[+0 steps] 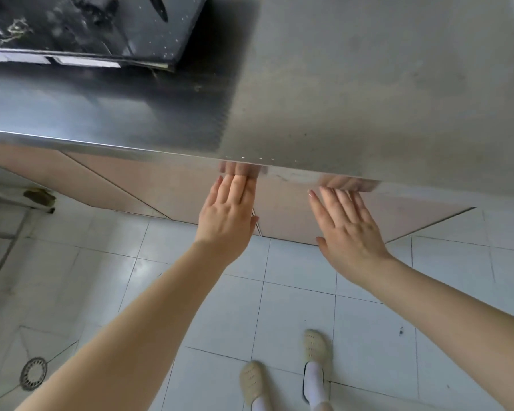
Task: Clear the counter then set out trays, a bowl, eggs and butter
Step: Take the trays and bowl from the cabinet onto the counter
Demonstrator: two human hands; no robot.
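A stainless steel counter (368, 84) fills the upper part of the view, its top bare in front of me. My left hand (226, 215) reaches toward the counter's front edge with fingers straight, fingertips just below the rim and mirrored in the steel. My right hand (347, 223) is held flat beside it, fingers straight and pointing at the same edge. Neither hand holds anything. No trays, bowl, eggs or butter are in sight.
A dark tray-like metal sheet (80, 28) lies at the counter's far left. Below the counter are pink panels (172, 191). The floor is white tile (294, 307), with a round drain (33, 373) at lower left and my feet in beige slippers (316, 348).
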